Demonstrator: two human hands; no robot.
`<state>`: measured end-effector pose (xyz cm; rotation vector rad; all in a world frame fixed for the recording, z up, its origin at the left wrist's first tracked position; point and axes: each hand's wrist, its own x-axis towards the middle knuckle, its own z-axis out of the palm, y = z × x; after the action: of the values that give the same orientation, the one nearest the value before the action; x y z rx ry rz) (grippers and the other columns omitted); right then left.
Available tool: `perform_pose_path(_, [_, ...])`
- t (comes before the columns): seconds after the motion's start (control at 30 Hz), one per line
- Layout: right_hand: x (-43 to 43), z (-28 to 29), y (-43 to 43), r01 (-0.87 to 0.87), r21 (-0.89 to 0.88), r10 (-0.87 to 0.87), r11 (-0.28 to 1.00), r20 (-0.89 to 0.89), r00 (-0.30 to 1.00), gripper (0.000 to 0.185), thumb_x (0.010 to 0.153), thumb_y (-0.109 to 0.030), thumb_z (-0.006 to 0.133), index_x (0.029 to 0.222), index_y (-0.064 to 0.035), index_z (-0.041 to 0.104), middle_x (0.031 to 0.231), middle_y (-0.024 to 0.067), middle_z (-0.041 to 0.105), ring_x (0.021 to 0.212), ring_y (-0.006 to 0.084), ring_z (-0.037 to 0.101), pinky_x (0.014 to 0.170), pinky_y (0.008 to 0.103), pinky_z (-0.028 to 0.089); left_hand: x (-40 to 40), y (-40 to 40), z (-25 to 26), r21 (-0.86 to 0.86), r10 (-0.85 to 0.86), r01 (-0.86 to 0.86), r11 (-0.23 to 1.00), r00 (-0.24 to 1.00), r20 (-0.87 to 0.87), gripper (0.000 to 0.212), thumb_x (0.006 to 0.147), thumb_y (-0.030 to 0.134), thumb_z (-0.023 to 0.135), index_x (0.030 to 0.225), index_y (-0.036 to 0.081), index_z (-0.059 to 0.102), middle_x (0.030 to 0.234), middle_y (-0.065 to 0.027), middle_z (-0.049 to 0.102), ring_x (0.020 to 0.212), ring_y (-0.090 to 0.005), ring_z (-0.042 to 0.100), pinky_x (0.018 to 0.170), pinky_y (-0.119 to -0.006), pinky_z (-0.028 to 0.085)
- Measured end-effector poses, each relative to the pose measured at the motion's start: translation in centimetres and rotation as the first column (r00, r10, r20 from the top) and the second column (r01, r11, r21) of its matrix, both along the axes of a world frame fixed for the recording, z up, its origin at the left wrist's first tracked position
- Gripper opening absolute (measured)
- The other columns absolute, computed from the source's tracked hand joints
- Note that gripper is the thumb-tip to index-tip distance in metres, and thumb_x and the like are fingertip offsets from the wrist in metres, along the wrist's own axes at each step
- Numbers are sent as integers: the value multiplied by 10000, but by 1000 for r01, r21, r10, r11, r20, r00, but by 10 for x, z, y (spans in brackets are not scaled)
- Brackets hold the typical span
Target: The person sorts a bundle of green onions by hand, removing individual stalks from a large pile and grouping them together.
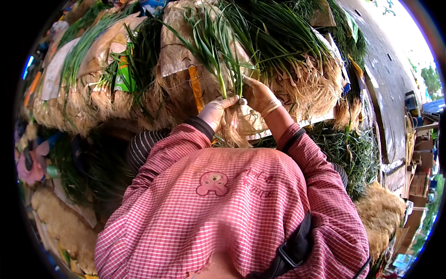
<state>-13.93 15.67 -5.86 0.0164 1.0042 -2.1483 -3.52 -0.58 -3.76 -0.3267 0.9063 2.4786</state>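
A few green garlic plants [223,82] stand upright in front of my chest, leaves pointing away and long pale roots [235,129] hanging toward me. My left hand [214,111], in a thin pale glove, grips them low on the stems, with the thumb across the front. From the other side my right hand [262,96], also in a pale glove, pinches at the right-hand stem just above the left thumb; its fingertips are partly hidden. Beneath both hands lies a soil-stained woven sack [177,55] with an orange strip [196,89].
On the right is a large heap of green garlic [296,69] with tangled roots. More rooted bunches [101,94] lie left, beside a green packet [126,73]. Cut leaves [348,153] cover the ground at my right. Root piles [379,212] [59,223] flank me.
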Motion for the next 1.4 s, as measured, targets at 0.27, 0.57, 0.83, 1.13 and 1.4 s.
perform_pose_path(0.27, [29, 11, -11, 331, -73, -310, 941, 209, 928, 182, 1001, -230, 510, 881, -94, 513, 701, 6, 484, 651, 173, 483, 625, 326, 467, 3, 4, 1, -199, 95, -129, 971, 980, -174, 317, 1006, 312, 527, 879, 49, 650, 651, -2, 609, 365, -85, 426, 375, -231, 386])
perform_pose_path(0.57, [51, 14, 69, -242, 812, 838, 531, -462, 290, 156, 966, -246, 562, 883, -124, 613, 820, 7, 614, 831, 136, 595, 780, 279, 495, -6, -25, 15, -119, 81, -95, 988, 990, -113, 332, 913, 426, 659, 834, 109, 603, 624, 32, 566, 405, -62, 445, 313, -231, 323])
perform_pose_path(0.83, [-50, 20, 50, 647, 759, 701, -67, -426, 572, 514, 860, -518, 619, 972, -21, 689, 974, 170, 709, 850, 362, 688, 790, 438, 541, -4, -11, 11, -26, 52, -63, 998, 952, -301, 272, 915, 303, 678, 986, 47, 619, 772, -6, 598, 612, -81, 571, 455, -209, 446])
perform_pose_path(1.13, [-19, 38, 2, 290, 871, 603, 397, -486, 633, 282, 957, -299, 604, 1020, -30, 658, 901, 81, 708, 802, 183, 653, 729, 341, 514, -9, -9, 9, -347, 201, -182, 920, 979, 21, 394, 904, 360, 686, 1150, 60, 619, 908, -32, 653, 715, -139, 605, 512, -270, 480])
perform_pose_path(1.4, [32, 39, -7, 650, 665, 673, 368, -673, 307, 239, 921, -247, 604, 926, -16, 666, 938, 205, 674, 835, 356, 652, 774, 423, 515, -7, -6, -3, -319, 64, -82, 944, 996, -67, 337, 894, 374, 698, 1081, 98, 648, 883, -14, 667, 644, -130, 619, 507, -258, 462])
